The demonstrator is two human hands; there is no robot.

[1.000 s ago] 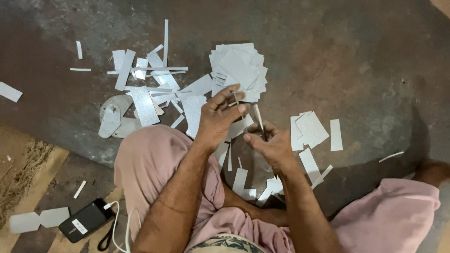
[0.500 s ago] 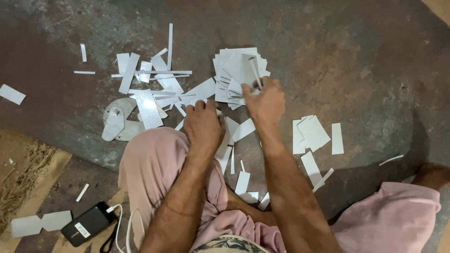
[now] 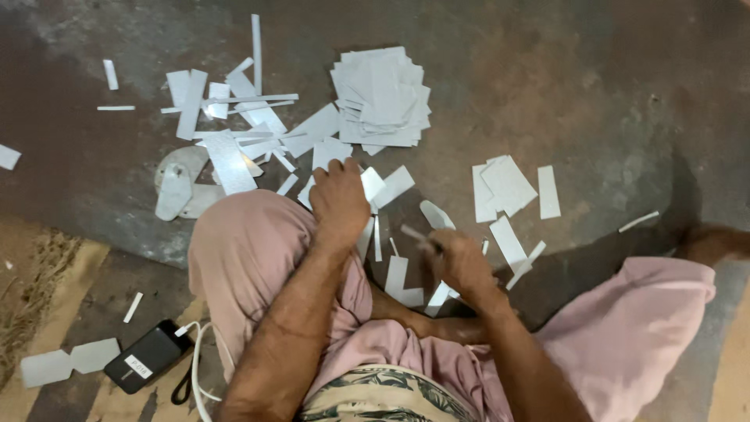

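I sit cross-legged on the floor in pink trousers. My left hand [image 3: 337, 197] reaches past my left knee and lies knuckles-up on loose white cut pieces [image 3: 373, 186]; its fingertips are hidden. My right hand [image 3: 461, 264] is low over my lap, closed around a thin grey tool [image 3: 414, 234] that is blurred and points left. A neat stack of white square sheets [image 3: 381, 98] lies further out, beyond both hands.
White strips and offcuts [image 3: 234, 133] are scattered at the left, and a smaller group of white pieces [image 3: 508, 187] at the right. A black device with a white cable [image 3: 148, 355] lies by my left thigh. My right foot [image 3: 715, 242] shows at the far right.
My right hand has pulled back from the stack of sheets to my lap, still gripping the thin tool. My left hand stays near my knee on the loose pieces.
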